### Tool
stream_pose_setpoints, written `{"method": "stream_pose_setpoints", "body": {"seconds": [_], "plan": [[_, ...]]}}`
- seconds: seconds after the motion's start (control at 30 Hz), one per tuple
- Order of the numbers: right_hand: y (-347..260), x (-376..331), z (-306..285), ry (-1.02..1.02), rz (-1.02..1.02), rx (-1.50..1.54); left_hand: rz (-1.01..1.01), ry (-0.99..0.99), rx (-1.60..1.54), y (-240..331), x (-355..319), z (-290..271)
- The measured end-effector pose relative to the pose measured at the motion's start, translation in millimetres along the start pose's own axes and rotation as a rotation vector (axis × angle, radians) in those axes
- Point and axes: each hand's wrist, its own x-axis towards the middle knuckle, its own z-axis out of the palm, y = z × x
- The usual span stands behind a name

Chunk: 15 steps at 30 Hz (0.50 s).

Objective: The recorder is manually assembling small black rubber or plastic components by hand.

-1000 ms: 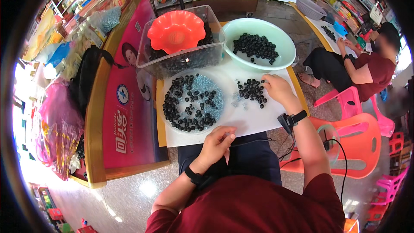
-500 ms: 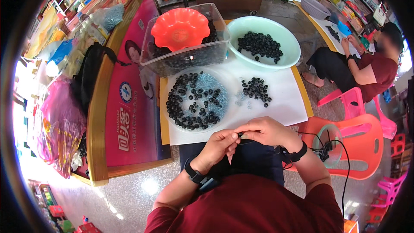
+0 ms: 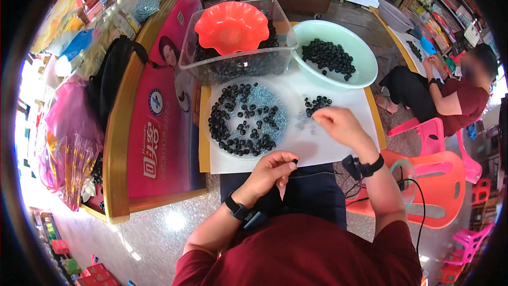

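The left hand (image 3: pixel 269 173) pinched a black bead (image 3: pixel 295 161) at its thumb tip, while the right hand (image 3: pixel 343 126) hung just beside the small pile of black beads (image 3: pixel 317 104), fingers curled (around what, if anything, I couldn't tell).

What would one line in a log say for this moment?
left hand: pinching black bead | right hand: near black pile | plate: black beads, pale-blue beads | bowl: more black beads
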Motion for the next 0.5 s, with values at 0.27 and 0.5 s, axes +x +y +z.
{"method": "stream_pose_setpoints", "body": {"seconds": [0.27, 0.5], "plan": [[10, -11, 5, 0.064, 0.09, -0.155, -0.015, 0.02, 0.088, -5, 4, 0], [-6, -15, 23, 0.034, 0.029, -0.145, 0.029, 0.029, 0.132, -10, 5, 1]]}}
